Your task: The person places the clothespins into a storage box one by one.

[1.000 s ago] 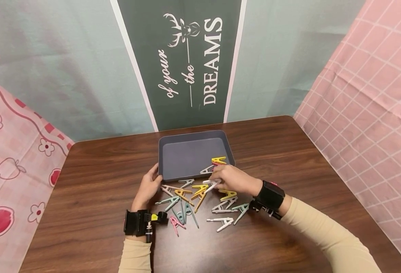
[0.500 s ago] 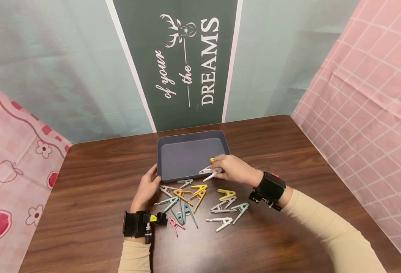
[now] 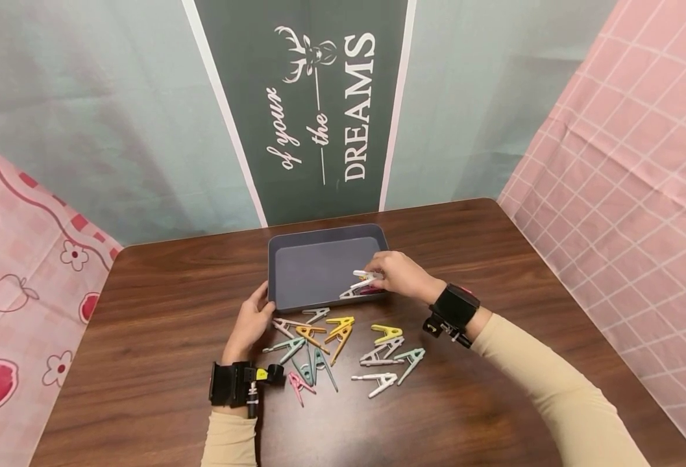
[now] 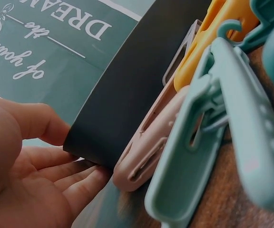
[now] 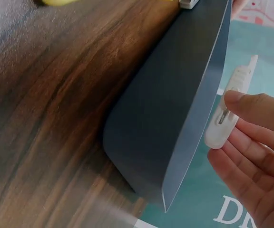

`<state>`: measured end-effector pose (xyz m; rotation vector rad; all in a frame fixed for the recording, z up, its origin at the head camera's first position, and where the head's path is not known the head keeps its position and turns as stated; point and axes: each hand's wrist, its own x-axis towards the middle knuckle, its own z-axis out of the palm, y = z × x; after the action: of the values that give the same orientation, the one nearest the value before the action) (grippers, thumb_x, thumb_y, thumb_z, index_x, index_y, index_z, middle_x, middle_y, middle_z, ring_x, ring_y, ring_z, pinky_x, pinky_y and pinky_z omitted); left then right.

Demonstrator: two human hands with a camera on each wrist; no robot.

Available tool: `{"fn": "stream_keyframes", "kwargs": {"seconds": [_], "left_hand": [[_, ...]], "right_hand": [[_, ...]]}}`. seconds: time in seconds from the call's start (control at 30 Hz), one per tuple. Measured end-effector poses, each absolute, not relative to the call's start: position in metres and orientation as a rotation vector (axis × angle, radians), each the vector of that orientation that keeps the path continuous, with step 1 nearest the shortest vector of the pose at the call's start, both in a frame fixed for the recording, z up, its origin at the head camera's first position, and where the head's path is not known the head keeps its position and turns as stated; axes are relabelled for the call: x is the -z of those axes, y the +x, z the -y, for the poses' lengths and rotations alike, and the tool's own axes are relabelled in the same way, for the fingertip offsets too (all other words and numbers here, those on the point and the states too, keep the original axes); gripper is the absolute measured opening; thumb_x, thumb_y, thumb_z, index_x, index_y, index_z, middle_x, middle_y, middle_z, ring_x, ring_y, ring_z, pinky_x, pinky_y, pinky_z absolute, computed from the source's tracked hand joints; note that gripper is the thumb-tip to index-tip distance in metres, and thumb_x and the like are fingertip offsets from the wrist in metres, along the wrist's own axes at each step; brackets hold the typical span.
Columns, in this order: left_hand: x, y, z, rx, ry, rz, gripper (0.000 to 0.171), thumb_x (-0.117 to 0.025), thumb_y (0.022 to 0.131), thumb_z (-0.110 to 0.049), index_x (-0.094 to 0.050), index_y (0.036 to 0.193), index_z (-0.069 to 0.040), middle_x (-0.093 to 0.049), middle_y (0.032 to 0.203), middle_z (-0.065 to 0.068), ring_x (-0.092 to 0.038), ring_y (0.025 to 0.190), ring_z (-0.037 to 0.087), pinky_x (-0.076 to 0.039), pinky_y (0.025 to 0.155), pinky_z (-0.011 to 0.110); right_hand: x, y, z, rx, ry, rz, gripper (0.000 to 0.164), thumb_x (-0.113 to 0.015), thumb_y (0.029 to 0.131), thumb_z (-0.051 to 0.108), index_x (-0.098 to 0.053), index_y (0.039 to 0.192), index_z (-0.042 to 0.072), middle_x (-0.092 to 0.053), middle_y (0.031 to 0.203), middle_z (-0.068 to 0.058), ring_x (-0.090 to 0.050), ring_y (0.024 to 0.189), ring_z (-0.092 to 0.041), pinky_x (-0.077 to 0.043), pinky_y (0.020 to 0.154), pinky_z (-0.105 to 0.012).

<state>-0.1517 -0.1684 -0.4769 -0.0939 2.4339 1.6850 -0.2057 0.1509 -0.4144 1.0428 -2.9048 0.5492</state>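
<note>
My right hand [image 3: 398, 275] pinches a white clothespin [image 5: 228, 107] between thumb and fingers, over the right end of the grey tray [image 3: 313, 259]. A grey-white clothespin [image 3: 351, 293] lies in the tray's front right corner, with a dark pink one [image 3: 370, 290] partly hidden beside it. The left hand [image 3: 254, 321] holds the tray's front left corner, its thumb and fingertips against the outer wall. Close to that hand lie a pale pink clothespin [image 4: 149, 147] and a mint green one [image 4: 189, 156] on the table.
Several more clothespins lie in front of the tray on the wooden table [image 3: 465, 402], among them yellow [image 3: 387, 334], orange [image 3: 338, 340], pink [image 3: 300, 386] and white [image 3: 378, 381]. Printed curtains [image 3: 448, 104] hang round the back and sides.
My right hand has carried the white clothespin up and away from me, from above the pile to over the tray. The left hand stays at the tray's corner.
</note>
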Motion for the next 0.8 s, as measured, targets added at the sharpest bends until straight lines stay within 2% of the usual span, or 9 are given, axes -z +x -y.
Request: {"fn": "stream_keyframes", "kwargs": {"seconds": [0.13, 0.37, 0.6, 0.8], "left_hand": [[0.477, -0.151, 0.169, -1.694, -0.101, -2.423, 0.059, -0.041, 0.097, -0.004, -0.021, 0.153, 0.0, -0.033, 0.154, 0.025, -0.04, 0.14, 0.037, -0.044, 0.1, 0.023], [0.478, -0.152, 0.169, -1.707, -0.115, -2.409, 0.059, -0.041, 0.098, -0.004, -0.02, 0.153, -0.001, -0.033, 0.155, 0.025, -0.039, 0.141, 0.035, -0.043, 0.103, 0.026], [0.478, -0.152, 0.169, -1.711, -0.109, -2.409, 0.059, -0.041, 0.097, -0.004, -0.02, 0.153, 0.0, -0.037, 0.151, 0.028, -0.043, 0.138, 0.037, -0.043, 0.086, 0.01], [0.476, -0.151, 0.168, -1.7, -0.119, -2.417, 0.059, -0.041, 0.097, -0.004, -0.021, 0.153, -0.001, -0.038, 0.15, 0.028, -0.044, 0.138, 0.036, -0.044, 0.089, 0.013]], "right_hand": [[0.417, -0.211, -0.15, -0.551, 1.005, 2.911, 0.022, -0.074, 0.083, 0.012, -0.075, 0.103, 0.004, -0.07, 0.093, -0.008, -0.065, 0.085, -0.017, -0.055, 0.073, -0.031], [0.42, -0.222, -0.15, -0.583, 0.926, 2.917, 0.02, -0.075, 0.082, 0.013, -0.074, 0.099, 0.003, -0.069, 0.089, -0.008, -0.063, 0.078, -0.018, -0.053, 0.068, -0.03], [0.422, -0.229, -0.15, -0.574, 0.856, 2.97, 0.021, -0.074, 0.082, 0.012, -0.074, 0.1, 0.001, -0.071, 0.094, -0.011, -0.064, 0.081, -0.019, -0.054, 0.073, -0.034], [0.426, -0.235, -0.149, -0.564, 0.804, 2.993, 0.02, -0.074, 0.083, 0.012, -0.073, 0.099, 0.001, -0.07, 0.093, -0.012, -0.064, 0.082, -0.021, -0.055, 0.076, -0.037]]}}
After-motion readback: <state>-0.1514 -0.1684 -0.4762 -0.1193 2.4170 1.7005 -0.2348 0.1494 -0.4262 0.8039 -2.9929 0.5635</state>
